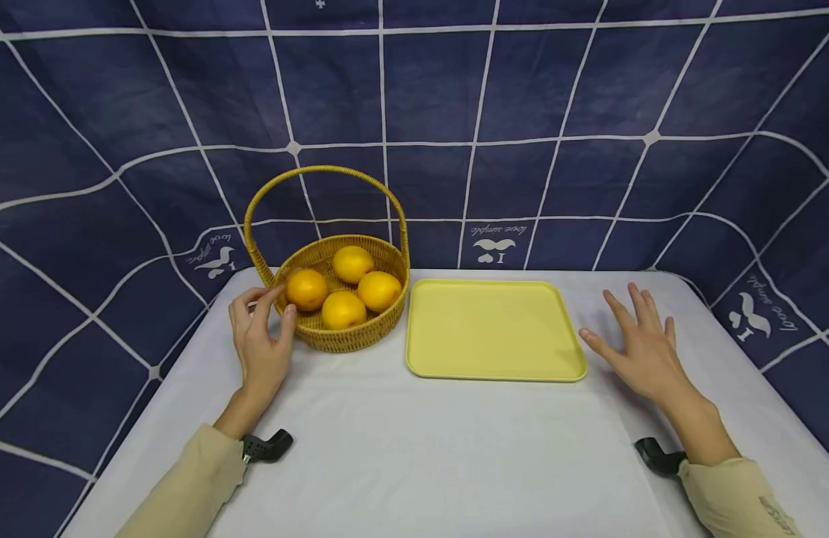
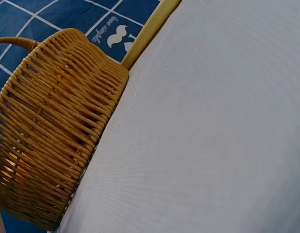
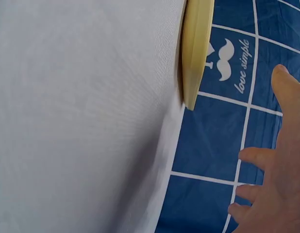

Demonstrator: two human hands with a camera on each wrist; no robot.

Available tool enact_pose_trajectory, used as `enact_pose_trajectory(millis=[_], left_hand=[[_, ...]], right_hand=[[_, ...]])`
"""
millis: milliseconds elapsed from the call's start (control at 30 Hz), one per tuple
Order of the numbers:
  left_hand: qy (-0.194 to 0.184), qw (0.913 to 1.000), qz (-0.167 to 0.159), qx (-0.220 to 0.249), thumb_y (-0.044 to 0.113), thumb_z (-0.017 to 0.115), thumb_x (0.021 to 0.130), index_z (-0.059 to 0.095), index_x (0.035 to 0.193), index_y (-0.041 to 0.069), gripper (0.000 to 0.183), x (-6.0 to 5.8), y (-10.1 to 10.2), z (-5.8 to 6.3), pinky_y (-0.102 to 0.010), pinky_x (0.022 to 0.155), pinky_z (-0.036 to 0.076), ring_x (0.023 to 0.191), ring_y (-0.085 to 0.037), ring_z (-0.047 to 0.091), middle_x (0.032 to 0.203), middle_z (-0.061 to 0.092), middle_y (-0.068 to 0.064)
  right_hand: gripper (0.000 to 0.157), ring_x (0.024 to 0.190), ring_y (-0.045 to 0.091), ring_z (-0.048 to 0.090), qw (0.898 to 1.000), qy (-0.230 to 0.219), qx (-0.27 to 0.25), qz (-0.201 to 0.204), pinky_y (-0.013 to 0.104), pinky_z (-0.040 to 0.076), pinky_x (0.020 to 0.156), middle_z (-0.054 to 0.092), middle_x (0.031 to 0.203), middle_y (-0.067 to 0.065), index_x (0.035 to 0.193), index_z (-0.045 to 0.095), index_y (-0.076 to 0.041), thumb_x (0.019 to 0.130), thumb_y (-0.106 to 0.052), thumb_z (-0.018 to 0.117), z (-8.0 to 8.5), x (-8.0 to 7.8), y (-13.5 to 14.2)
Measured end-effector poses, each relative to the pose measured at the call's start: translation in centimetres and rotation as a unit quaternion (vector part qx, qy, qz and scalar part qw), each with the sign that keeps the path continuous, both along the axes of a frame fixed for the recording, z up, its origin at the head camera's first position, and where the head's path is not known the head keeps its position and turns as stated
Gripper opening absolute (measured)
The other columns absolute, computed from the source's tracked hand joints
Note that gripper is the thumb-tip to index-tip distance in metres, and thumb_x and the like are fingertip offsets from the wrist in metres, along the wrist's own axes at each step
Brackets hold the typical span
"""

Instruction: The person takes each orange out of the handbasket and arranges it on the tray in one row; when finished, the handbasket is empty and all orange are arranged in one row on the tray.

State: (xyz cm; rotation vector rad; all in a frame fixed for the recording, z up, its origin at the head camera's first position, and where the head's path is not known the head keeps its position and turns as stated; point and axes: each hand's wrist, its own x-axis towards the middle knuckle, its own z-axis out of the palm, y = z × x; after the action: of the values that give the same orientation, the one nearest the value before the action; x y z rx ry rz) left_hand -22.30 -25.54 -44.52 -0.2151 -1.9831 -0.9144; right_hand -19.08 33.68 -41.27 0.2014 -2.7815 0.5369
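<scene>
A woven wicker basket [image 1: 340, 340] with a tall arched handle [image 1: 327, 168] stands left of centre. Several oranges [image 1: 343, 310] lie inside it. At the basket's left rim is my left hand [image 1: 261, 351], its fingers loosely bent and thumb apart from them. The fingertips overlap the rim by the handle's foot; whether they touch it I cannot tell. In the left wrist view the basket [image 2: 58, 121] fills the left side, with oranges glimpsed through the weave. Over on the right, my right hand [image 1: 646, 359] is spread and holds nothing, beside a yellow tray [image 1: 495, 329].
The tray lies flat just right of the basket on a white tablecloth [image 1: 455, 448]. Behind and at the sides hangs a dark blue cloth [image 1: 428, 90] with white grid lines. Each wrist carries a black camera mount [image 1: 269, 446].
</scene>
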Motion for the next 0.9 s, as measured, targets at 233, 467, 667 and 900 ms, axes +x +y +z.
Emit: enact_pose_trajectory(millis=[233,467,667,900], left_hand=[[-0.143,0.9892,-0.015,0.027,0.035,0.06,0.108,0.054,0.153,0.01,0.052,-0.2,-0.5,-0.5,-0.062,0.127,0.027,0.154,-0.041,0.033,0.166,0.034,-0.021],[-0.227,0.9714,-0.052,0.047,0.041,0.048,0.113,0.035,0.166,0.022,0.058,-0.2,-0.6,-1.0,-0.058,0.131,0.02,0.16,-0.035,0.026,0.171,0.033,-0.01],[-0.238,0.9681,-0.056,0.054,0.043,0.047,0.113,0.033,0.166,0.028,0.057,-0.3,-0.6,-1.0,-0.059,0.13,0.024,0.16,-0.034,0.028,0.172,0.034,-0.006],[-0.244,0.9661,-0.059,0.061,0.044,0.047,0.112,0.033,0.165,0.031,0.056,-0.3,-0.8,-1.2,-0.061,0.128,0.027,0.158,-0.035,0.031,0.171,0.035,-0.005]], right_hand=[[0.087,0.161,0.05,-0.001,1.0,-0.005,-0.009,0.006,0.087,-0.001,0.115,0.005,0.175,0.027,0.166,0.03,-0.008,0.1,-0.056,0.063,0.0,0.0,-0.5],[0.084,0.161,0.05,0.001,0.999,-0.008,-0.03,0.034,0.088,0.001,0.115,0.005,0.175,0.027,0.167,0.027,-0.011,0.102,-0.051,0.063,0.5,-0.1,-1.7],[0.084,0.159,0.052,0.01,0.997,-0.033,-0.042,0.058,0.086,0.002,0.117,0.008,0.174,0.027,0.168,0.026,-0.014,0.103,-0.053,0.061,1.2,-0.7,-4.3],[0.083,0.155,0.057,0.02,0.993,-0.054,-0.057,0.087,0.082,0.013,0.12,0.009,0.176,0.021,0.168,0.028,-0.016,0.103,-0.056,0.06,2.8,-2.1,-8.4]])
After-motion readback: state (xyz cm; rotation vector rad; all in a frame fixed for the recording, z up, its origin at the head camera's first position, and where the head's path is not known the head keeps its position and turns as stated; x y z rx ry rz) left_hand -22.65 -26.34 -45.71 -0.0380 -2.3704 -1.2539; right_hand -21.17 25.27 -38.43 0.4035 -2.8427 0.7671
